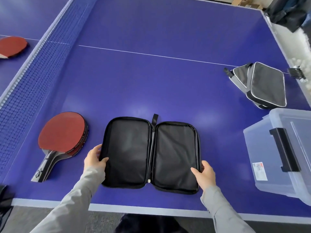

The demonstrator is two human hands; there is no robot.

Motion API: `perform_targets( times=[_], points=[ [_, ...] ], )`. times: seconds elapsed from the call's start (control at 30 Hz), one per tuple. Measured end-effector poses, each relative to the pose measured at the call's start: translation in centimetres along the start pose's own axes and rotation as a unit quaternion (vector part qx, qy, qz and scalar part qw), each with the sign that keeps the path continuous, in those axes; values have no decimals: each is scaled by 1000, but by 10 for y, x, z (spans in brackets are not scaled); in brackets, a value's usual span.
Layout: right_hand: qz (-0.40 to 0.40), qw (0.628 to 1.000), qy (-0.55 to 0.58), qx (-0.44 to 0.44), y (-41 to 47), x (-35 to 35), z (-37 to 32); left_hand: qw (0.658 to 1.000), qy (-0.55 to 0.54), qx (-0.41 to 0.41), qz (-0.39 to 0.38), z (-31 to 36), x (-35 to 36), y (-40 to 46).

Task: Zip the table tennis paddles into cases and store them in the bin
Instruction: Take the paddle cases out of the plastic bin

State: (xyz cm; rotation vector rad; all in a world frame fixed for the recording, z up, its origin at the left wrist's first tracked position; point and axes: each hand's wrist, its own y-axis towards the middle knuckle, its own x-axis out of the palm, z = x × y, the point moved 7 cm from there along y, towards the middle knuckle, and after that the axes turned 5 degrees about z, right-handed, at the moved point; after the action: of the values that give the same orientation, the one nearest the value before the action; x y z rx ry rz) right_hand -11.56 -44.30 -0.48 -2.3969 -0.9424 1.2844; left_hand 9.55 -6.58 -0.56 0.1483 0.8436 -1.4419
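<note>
A: Fingers first. Left hand pinches the outer left edge of the open case, thumb on the lining, fingers curled under the rim. Right hand does the same at the lower right edge.

B: Case state?

A: Spread flat like a book, both black halves up, nothing inside. Zipper fully undone, loop tab at the far end of the spine. It sits near the table's near edge, about mid-width.

B: Paddles?

A: Stacked paddles just left of the case, red rubber up, handles toward the near edge, close to the net. Looks like two; can't confirm. Another paddle lies beyond the net, far left.

B: Bin?

A: Clear bin at the near right corner, lid on as far as I can tell. Grey cases by the right edge behind it.

B: Step?

A: Case opened, loading not yet done. Next: left hand releases, reaches left, takes a paddle by the handle, lays it in one half. Right hand pins the case meanwhile.
</note>
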Motion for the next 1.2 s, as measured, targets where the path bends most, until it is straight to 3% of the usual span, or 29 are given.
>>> perform_targets(
  times=[0.13, 0.2, 0.3, 0.37, 0.47, 0.6, 0.77, 0.93, 1.07, 1.2],
  points=[
    [20, 999, -37, -15, 1, 6, 2, 996, 69, 57, 15, 6, 6, -3],
    [51, 997, -46, -40, -4, 6, -3, 981, 166, 100, 24, 12, 8, -8],
    [144, 969, -143, -139, -18, 2, -23, 948, 273, 154, 52, 17, 11, -19],
    [159, 947, -184, -209, -29, 9, -36, 929, 302, 211, 47, 23, 21, -32],
    [102, 916, -256, -290, -43, 35, -46, 893, 362, 268, -10, 25, 44, -56],
    [-1, 885, -366, -289, -43, 64, -32, 873, 396, 275, -67, 5, 66, -60],
    [-16, 872, -397, -287, -40, 63, -29, 862, 418, 274, -81, 0, 64, -48],
    [-11, 863, -419, -283, -40, 62, -30, 867, 403, 281, -79, 10, 53, -45],
    [-16, 865, -412, -287, -41, 61, -34, 927, 296, 225, 47, 15, -11, -29],
    [-16, 858, -425, -289, -41, 57, -36, 937, 267, 149, 167, -12, -90, 2]
  ],
)
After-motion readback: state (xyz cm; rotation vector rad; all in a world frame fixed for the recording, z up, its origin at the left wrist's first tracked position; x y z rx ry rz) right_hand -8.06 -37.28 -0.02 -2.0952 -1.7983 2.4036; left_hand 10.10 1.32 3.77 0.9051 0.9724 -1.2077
